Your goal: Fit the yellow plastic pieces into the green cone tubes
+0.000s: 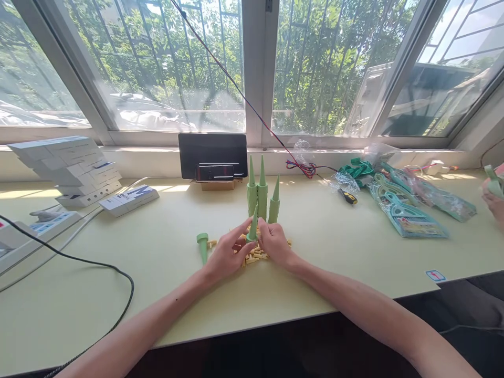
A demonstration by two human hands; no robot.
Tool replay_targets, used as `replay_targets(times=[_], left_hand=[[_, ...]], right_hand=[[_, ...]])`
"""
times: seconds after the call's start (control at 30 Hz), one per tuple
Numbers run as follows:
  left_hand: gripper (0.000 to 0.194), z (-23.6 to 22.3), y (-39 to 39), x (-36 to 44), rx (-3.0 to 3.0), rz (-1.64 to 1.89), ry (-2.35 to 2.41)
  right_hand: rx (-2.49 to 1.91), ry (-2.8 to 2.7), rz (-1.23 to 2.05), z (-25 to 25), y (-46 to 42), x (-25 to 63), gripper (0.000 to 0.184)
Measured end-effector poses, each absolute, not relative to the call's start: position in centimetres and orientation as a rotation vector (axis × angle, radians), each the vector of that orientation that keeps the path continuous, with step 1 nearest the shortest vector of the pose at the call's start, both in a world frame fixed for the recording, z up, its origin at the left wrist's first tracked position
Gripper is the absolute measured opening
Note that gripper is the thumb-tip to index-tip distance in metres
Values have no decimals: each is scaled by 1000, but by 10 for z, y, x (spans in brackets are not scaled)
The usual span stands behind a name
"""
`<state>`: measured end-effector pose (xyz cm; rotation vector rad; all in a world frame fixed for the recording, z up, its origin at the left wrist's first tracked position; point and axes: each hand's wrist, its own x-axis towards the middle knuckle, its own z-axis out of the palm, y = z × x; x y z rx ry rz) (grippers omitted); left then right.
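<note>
My left hand point(227, 252) is closed around a pale green plastic spike point(254, 227), its tip pointing up and its wide collar down by my thumb. Close against the spike's right side, my right hand point(276, 242) has its fingers curled in; whatever they grip is hidden. Beneath both hands lies a pile of small yellow plastic pieces point(255, 256). Just behind them stand two tall stacks of green spikes point(262, 194) and a shorter stack point(274, 205), tips up. Left of my left hand, a single green spike point(202, 245) has its wide collar up.
A tablet point(212, 152) with a phone point(214, 172) before it leans at the back. White boxes point(79, 168) and a power strip point(43, 226) are left. A yellow-black tool point(348, 197) and bagged teal brush sets point(409, 215) lie right. Another person's hand point(494, 199) shows far right.
</note>
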<state>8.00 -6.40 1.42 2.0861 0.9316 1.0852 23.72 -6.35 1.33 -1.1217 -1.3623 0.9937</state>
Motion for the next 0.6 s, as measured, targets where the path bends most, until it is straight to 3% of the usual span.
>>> replay_targets(times=[0.6], left_hand=[[71, 24, -70, 81, 1573, 873, 726]], right_hand=[[-1127, -1647, 414, 12, -62, 242, 55]])
